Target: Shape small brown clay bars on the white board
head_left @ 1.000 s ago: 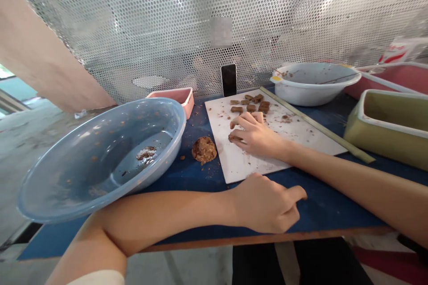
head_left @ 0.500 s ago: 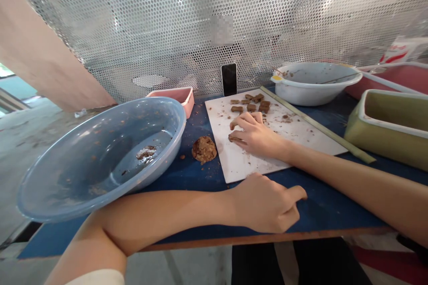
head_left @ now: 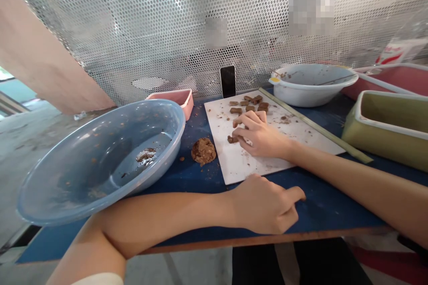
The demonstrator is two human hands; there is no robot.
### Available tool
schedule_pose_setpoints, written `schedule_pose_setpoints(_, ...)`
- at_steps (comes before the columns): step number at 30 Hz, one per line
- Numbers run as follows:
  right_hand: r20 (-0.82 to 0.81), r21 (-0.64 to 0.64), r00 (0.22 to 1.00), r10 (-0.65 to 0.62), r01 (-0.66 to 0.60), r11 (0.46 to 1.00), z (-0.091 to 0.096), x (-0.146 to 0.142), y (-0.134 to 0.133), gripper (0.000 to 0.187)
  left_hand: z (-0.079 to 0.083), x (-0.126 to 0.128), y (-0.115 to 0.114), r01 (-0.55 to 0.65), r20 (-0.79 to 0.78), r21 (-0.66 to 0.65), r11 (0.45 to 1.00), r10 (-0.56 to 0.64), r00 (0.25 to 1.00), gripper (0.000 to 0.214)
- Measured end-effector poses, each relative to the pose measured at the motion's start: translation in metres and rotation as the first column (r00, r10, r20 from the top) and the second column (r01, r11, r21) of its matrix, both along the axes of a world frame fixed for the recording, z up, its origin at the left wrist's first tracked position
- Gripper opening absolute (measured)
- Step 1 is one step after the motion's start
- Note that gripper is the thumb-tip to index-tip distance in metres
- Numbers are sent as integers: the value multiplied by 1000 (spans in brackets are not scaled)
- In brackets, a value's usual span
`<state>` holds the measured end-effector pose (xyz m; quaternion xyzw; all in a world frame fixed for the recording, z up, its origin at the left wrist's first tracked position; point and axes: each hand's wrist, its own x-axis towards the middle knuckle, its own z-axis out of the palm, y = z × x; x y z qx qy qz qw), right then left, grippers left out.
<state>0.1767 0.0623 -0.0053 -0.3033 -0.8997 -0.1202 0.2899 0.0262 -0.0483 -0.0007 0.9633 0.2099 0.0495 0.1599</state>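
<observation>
My right hand [head_left: 257, 133] is palm down over a white board [head_left: 242, 167]. Its bent fingertips are closed about a small brown clay-like piece [head_left: 232, 139] on the board, partly hidden by the fingers. Beyond the knuckles several short brown pieces [head_left: 236, 110] lie grouped at the board's far end, with crumbs around them. My left hand [head_left: 267, 207] rests loosely curled near the table's front edge, and nothing shows in it. Left of the board sits a rough brown lump [head_left: 203, 151] of the same-looking material.
A large blue basin [head_left: 76, 129] tilts over my left forearm, with wet residue inside. A pink tray [head_left: 189, 104] and an upright phone [head_left: 228, 81] stand behind. To the right are a pale stick [head_left: 310, 122], a white basin [head_left: 301, 93] and a green planter-like box [head_left: 384, 133]. Perforated metal [head_left: 160, 31] closes the back.
My right hand has drawn slightly to the right, and more of the brown piece shows beside its fingertips. My left hand stays in place. The view has shifted a little.
</observation>
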Motion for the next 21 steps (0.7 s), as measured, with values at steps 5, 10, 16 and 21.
schedule_pose_setpoints(5, 7, -116, 996, 84, -82, 990, -2, 7, 0, 34, 1, 0, 0, -4, -5, -8, 1000, 4, 1000, 32)
schedule_pose_setpoints(10, 34, -173, 995, 92, -85, 981, -6, 7, 1, 37, 1, 0, 0, 0, 14, -7, 1000, 0, 1000, 30)
schedule_pose_setpoints(16, 32, -201, 995, 92, -83, 976, 2, 6, 1, 35, 2, 0, 0, 6, -10, 2, 1000, -6, 1000, 31)
schedule_pose_setpoints(21, -62, -72, 992, -106, 101, 992, 40, 36, -16, 28, 3, 0, 0, 9, -50, 0, 1000, -9, 999, 34)
